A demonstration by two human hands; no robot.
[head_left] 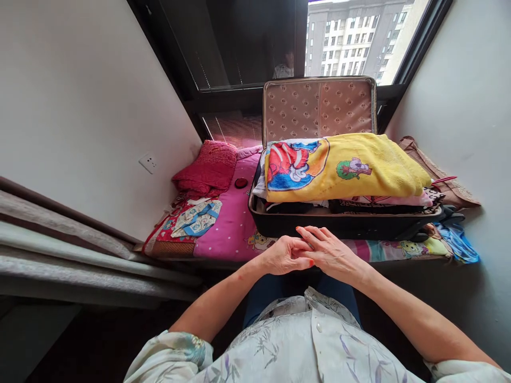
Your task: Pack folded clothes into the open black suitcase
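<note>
My left hand (pixel 284 255) and my right hand (pixel 333 254) meet in front of my body, just short of the suitcase's near side. The left fingers are curled round the fingers of the right hand, its thumb underneath. My right hand lies palm down with its fingers stretched out, holding nothing. Beyond them stands an open black suitcase (pixel 295 224), its patterned lid (pixel 291 109) upright against the window. A folded yellow towel or blanket (pixel 383 165) with cartoon prints lies on top of the packed clothes, rising above the rim.
The suitcase rests on a window ledge with a pink dotted cover (pixel 223 234). To its left are a red-pink folded quilt (pixel 211 165), a blue-and-cream cloth (pixel 197 218) and a small dark round item (pixel 241 183). A brown bag (pixel 435 170) and blue cloth (pixel 459 242) lie right.
</note>
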